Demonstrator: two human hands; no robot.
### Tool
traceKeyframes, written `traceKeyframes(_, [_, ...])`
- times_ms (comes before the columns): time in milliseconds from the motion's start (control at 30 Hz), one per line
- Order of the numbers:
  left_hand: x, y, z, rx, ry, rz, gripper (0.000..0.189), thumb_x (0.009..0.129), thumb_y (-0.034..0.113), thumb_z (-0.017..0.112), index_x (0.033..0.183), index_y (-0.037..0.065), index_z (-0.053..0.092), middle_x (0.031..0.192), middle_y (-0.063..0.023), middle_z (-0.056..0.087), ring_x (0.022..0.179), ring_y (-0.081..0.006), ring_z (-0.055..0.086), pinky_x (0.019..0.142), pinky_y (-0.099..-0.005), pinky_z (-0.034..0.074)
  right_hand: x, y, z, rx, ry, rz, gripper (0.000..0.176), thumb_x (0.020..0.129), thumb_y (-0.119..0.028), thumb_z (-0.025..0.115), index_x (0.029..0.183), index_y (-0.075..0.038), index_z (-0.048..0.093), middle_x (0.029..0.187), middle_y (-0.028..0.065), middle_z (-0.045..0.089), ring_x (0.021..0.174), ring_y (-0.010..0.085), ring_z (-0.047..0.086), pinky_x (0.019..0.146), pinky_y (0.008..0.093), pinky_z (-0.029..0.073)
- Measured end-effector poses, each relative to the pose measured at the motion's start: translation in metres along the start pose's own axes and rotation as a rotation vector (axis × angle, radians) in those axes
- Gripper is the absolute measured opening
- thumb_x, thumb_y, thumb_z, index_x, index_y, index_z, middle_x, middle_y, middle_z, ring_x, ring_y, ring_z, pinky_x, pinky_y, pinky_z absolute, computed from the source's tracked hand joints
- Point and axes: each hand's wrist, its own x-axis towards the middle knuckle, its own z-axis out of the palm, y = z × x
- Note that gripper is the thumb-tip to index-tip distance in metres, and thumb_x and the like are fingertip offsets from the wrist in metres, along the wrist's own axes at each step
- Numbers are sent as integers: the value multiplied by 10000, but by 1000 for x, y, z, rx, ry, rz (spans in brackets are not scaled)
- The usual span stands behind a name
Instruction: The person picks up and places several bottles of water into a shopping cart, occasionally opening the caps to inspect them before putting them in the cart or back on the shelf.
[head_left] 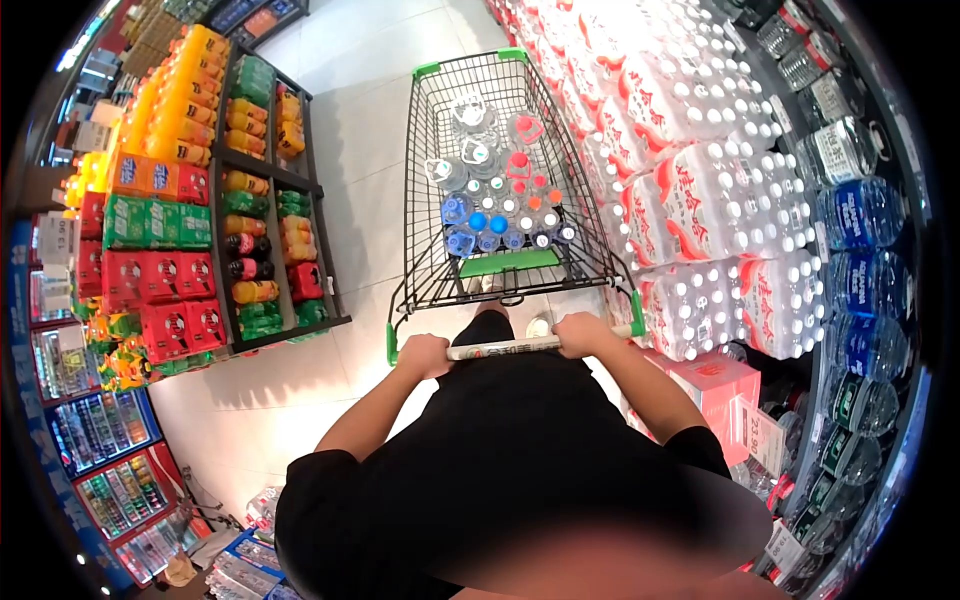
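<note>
A wire shopping cart [425, 180] with green trim stands in front of me on a pale tiled floor. Inside it lie several plastic bottles [495, 215] with blue, red, orange and white caps. My left hand [425, 354] is closed around the left end of the cart handle [505, 347]. My right hand [583, 334] grips the right end of the same bar. Both forearms reach forward from black short sleeves.
Stacked shrink-wrapped water packs [700, 190] line the right side, touching close to the cart. Large water jugs [865, 215] sit on shelves further right. A dark shelf unit [265, 210] of juice bottles and red and green drink cartons [160, 270] stands left. The tiled aisle [360, 110] runs ahead.
</note>
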Motion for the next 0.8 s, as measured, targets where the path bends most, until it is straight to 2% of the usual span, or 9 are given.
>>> traceKeyframes(200, [24, -70, -23, 111, 130, -4, 337, 740, 412, 629, 881, 120, 720, 798, -130, 711, 787, -338, 694, 707, -448, 549, 60, -12, -8, 101, 117, -100, 341, 722, -261, 668, 1011, -79, 673, 842, 198, 694, 811, 390, 679, 734, 498, 545])
traceKeyframes(267, [35, -94, -34, 145, 186, -1, 347, 730, 425, 640, 886, 126, 722, 790, -123, 710, 779, -332, 695, 696, -444, 550, 70, -24, -36, 146, 138, -89, 303, 737, -250, 658, 970, -56, 676, 843, 211, 692, 812, 396, 678, 741, 497, 548])
traceKeyframes(333, [49, -120, -44, 153, 227, 7, 326, 726, 407, 653, 893, 137, 725, 782, -110, 709, 762, -321, 695, 688, -436, 553, 92, -27, -48, 153, 156, -109, 307, 741, -230, 649, 996, -59, 653, 805, 212, 679, 774, 402, 668, 713, 507, 537])
traceKeyframes(400, [63, -145, -57, 126, 308, 32, 292, 724, 380, 658, 875, 139, 722, 768, -97, 709, 740, -313, 693, 667, -430, 553, 116, -28, -59, 124, 247, -149, 263, 733, -217, 654, 948, -71, 611, 726, 182, 650, 722, 395, 651, 662, 509, 520])
traceKeyframes(467, [75, -166, -74, 126, 349, 26, 270, 724, 366, 659, 864, 143, 716, 764, -86, 709, 729, -306, 691, 657, -428, 551, 134, -29, -80, 162, 301, -189, 262, 737, -224, 660, 940, -68, 607, 725, 185, 651, 708, 400, 647, 652, 510, 520])
traceKeyframes(600, [99, -199, -113, 121, 435, 11, 236, 722, 352, 659, 834, 150, 706, 751, -70, 708, 712, -298, 690, 645, -424, 550, 172, -28, -121, 124, 309, -122, 262, 744, -240, 672, 938, -78, 605, 721, 195, 651, 696, 410, 642, 651, 511, 522])
traceKeyframes(733, [134, -228, -144, 107, 517, 51, 222, 734, 352, 656, 812, 150, 703, 744, -82, 705, 706, -307, 686, 650, -430, 550, 212, -8, -156, 37, 392, -197, 272, 754, -259, 674, 952, -83, 610, 792, 174, 667, 750, 396, 651, 667, 507, 527])
traceKeyframes(800, [146, -239, -163, 96, 545, 66, 222, 739, 353, 655, 800, 145, 701, 740, -90, 703, 704, -310, 685, 653, -433, 550, 230, 3, -176, -27, 358, -142, 272, 755, -266, 669, 938, -71, 617, 840, 163, 679, 791, 379, 661, 686, 499, 532])
